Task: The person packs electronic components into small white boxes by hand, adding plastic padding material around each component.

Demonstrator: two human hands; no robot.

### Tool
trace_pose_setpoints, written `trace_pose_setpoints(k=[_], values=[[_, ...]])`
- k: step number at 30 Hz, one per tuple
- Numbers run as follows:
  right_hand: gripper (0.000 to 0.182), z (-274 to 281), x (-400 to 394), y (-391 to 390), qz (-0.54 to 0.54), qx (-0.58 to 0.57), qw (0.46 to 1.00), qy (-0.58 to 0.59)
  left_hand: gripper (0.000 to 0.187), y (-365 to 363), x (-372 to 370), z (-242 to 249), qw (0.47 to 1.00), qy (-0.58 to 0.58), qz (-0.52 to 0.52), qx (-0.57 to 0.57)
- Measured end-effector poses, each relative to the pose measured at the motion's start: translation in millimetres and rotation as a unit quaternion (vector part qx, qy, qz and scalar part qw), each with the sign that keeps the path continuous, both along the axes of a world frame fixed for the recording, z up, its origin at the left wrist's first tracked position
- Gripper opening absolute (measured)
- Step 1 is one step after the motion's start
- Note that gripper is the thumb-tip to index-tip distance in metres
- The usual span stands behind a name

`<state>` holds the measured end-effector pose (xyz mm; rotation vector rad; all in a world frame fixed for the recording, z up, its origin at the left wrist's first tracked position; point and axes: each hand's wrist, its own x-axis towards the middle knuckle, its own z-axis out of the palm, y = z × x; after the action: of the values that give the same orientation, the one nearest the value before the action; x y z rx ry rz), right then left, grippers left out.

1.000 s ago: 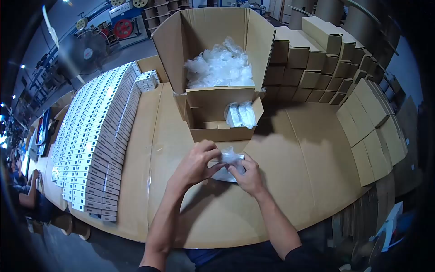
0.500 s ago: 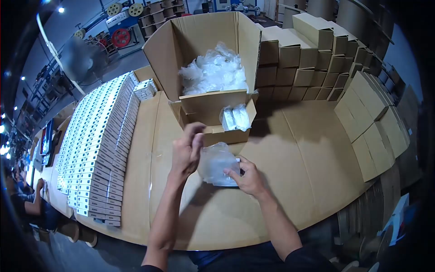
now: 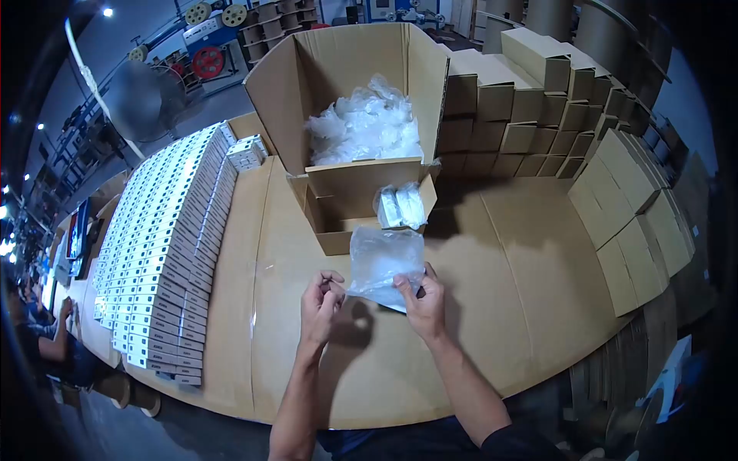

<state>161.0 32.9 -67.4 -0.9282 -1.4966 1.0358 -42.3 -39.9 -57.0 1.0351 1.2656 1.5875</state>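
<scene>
A translucent plastic bag (image 3: 387, 257) is held up in front of the small open carton (image 3: 338, 243). My right hand (image 3: 425, 306) grips its lower right part, thumb on the near face and fingers behind. A thin dark edge shows under the bag; what lies behind or inside it is hidden. My left hand (image 3: 321, 303) is closed, its curled fingertips at the bag's drawn-out lower left corner. Inside the small carton, at its right end, two plastic-wrapped packs (image 3: 401, 206) stand side by side.
Behind the small carton stands a tall open box (image 3: 269, 100) with loose plastic bags (image 3: 369, 123) inside. Long stacks of small white boxes (image 3: 165, 246) line the left. Brown cartons (image 3: 530, 100) are piled at the back right, more (image 3: 623, 223) at right. A person's arm (image 3: 58, 338) shows far left.
My left hand has come down from in front of the small carton to the bag's lower left corner. The bag is now raised more upright in my right hand.
</scene>
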Motion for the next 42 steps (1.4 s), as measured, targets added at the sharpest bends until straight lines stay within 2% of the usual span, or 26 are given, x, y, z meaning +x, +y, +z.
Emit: trace_pose_setpoints(k=[3, 4, 7, 8, 9, 10, 11, 13, 16, 19, 20, 23, 29, 32, 35, 38, 41, 42], values=[[0.025, 6, 1, -1, 0.001, 0.058, 0.997, -0.042, 0.048, 15, 15, 17, 0.967, 0.223, 0.065, 0.102], [0.023, 8, 0, -2, 0.016, 0.07, 0.996, -0.057, 0.05, 18, 12, 23, 0.949, 0.292, 0.049, 0.112], [0.025, 20, 5, -5, 0.057, 0.118, 0.988, -0.077, 0.038, 21, 11, 28, 0.982, 0.174, -0.06, 0.044], [0.027, 29, 10, -2, 0.071, 0.141, 0.985, -0.066, 0.028, 19, 10, 32, 0.984, 0.165, -0.06, 0.027], [0.031, 35, 16, 3, 0.084, 0.165, 0.981, -0.055, 0.027, 20, 9, 31, 0.984, 0.163, -0.067, 0.02], [0.042, 23, 29, 17, 0.127, 0.142, 0.982, 0.001, 0.027, 18, 9, 26, 0.984, 0.16, -0.075, 0.013], [0.04, 20, 31, 24, 0.095, 0.091, 0.987, 0.088, 0.027, 18, 8, 19, 0.984, 0.156, -0.084, 0.006], [0.046, 29, 44, 37, -0.007, 0.093, 0.995, 0.028, 0.03, 17, 8, 7, 0.983, 0.146, -0.112, 0.018], [0.049, 51, 26, 40, 0.012, 0.031, 0.967, 0.252, 0.035, 19, 12, 2, 0.98, 0.143, -0.14, 0.008], [0.048, 54, 9, 39, 0.046, -0.006, 0.955, 0.292, 0.036, 19, 12, 8, 0.981, 0.139, -0.136, 0.007], [0.034, 57, 0, 37, 0.035, -0.001, 0.957, 0.288, 0.036, 20, 11, 6, 0.983, 0.124, -0.137, 0.002], [0.036, 51, -9, 34, 0.053, 0.079, 0.975, 0.2, 0.036, 23, 5, -3, 0.986, 0.104, -0.129, 0.008], [0.029, 53, -4, 29, 0.061, 0.061, 0.98, 0.177, 0.038, 23, 4, 5, 0.986, 0.118, -0.115, 0.033], [0.027, 49, -1, 35, 0.048, 0.099, 0.982, 0.151, 0.037, 27, 1, -12, 0.984, 0.129, -0.12, 0.017], [0.027, 45, -2, 35, 0.077, 0.055, 0.981, 0.168, 0.036, 26, 2, -7, 0.98, 0.151, -0.132, -0.01], [0.025, 41, -5, 36, 0.073, 0.043, 0.982, 0.169, 0.034, 26, 9, -7, 0.989, 0.095, -0.117, 0.009], [0.024, 37, -3, 41, 0.047, 0.015, 0.982, 0.18, 0.032, 26, 3, -12, 0.987, 0.087, -0.131, -0.022], [0.024, 36, -3, 41, 0.042, 0.003, 0.982, 0.184, 0.03, 25, 2, -6, 0.985, 0.082, -0.139, -0.064]])
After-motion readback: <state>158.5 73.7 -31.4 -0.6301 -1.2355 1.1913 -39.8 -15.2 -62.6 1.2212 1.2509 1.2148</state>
